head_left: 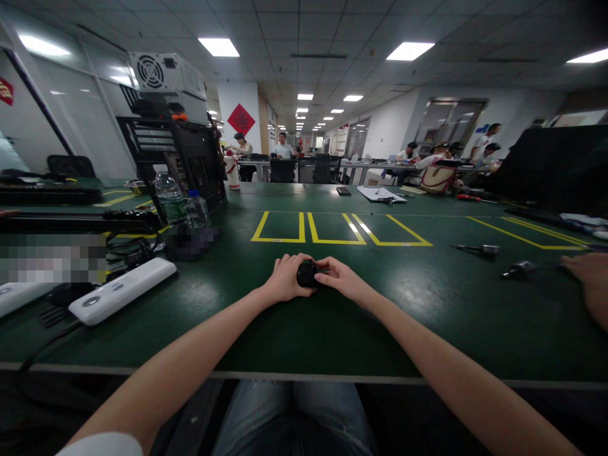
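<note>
A small black rounded object [306, 274] is between my hands, low over the green table in front of me; its exact kind does not show. My left hand [284, 279] is closed around its left side, thumb below and fingers over the top. From the other side, my right hand [346, 280] touches its right edge with bent fingers and thumb, closed in a pinch. Part of the object is hidden by the fingers of both hands.
Yellow tape outlines [337, 241] mark the green tabletop [304, 342] beyond my hands. Leftward are a white power strip [124, 290], plastic bottles [170, 199] and an open computer case [190, 152]. Metal tools [477, 249] and another person's hand [591, 282] are at right.
</note>
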### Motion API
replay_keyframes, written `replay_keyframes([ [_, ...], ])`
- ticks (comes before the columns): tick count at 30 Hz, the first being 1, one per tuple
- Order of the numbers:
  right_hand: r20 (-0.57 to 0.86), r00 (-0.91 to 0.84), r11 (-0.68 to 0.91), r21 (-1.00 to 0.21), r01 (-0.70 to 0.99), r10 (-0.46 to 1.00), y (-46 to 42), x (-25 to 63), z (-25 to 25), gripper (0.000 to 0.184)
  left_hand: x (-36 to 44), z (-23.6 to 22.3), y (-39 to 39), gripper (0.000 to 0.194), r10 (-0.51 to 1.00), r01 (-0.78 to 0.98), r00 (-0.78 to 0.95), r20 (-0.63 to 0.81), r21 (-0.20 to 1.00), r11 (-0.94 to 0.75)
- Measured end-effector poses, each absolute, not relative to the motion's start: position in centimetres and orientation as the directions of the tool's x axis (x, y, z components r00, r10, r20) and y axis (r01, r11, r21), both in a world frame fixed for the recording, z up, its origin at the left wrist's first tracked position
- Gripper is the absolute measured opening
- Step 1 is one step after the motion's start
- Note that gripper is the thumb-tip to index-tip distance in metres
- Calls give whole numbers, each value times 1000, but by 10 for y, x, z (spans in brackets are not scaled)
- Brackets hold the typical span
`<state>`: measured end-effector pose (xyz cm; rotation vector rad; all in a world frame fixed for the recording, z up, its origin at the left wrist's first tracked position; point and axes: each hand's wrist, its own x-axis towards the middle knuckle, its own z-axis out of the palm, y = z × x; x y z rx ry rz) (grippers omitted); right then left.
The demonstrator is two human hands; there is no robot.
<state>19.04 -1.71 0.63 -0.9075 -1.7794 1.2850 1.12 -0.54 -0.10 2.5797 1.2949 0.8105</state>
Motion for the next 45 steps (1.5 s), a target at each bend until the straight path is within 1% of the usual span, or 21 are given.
replay_keyframes([
  [3,194,-505,263,-962,68,841,-20,191,8,35,12,-1,-6,61,788,709,475,392,359,-606],
  [4,203,-502,268,-961,61,841,-21,191,8,35,12,-1,-6,61,793,713,471,387,363,-600],
  [7,224,-459,286,-956,70,860,-20,190,6,25,12,0,-6,61,798,712,469,379,372,-595],
  [9,236,-441,297,-952,73,866,-17,189,4,22,12,0,-6,62,793,708,474,382,370,-601],
  [13,207,-445,273,-958,89,871,-14,189,3,28,12,-1,-5,62,791,718,471,391,352,-601],
  [16,177,-468,255,-961,109,866,-16,190,5,29,12,-2,-5,62,791,718,474,388,350,-602],
  [20,216,-512,283,-957,56,831,-19,191,6,35,12,-1,-5,62,789,717,476,388,349,-604],
  [26,244,-438,306,-949,76,865,-15,189,2,21,12,0,-6,62,786,707,478,392,359,-609],
  [31,183,-416,252,-960,118,891,-13,190,1,30,12,3,-8,61,799,712,473,371,373,-595],
  [34,149,-440,231,-963,139,886,-15,191,3,31,11,3,-8,60,796,709,477,371,372,-599],
  [39,204,-514,268,-962,52,833,-19,191,7,36,12,0,-6,61,791,713,473,389,358,-603],
  [43,232,-470,290,-955,55,852,-20,189,7,27,13,0,-7,62,804,727,458,379,361,-584],
  [45,230,-456,292,-954,71,860,-19,189,6,25,13,1,-7,62,806,728,460,372,362,-582],
])
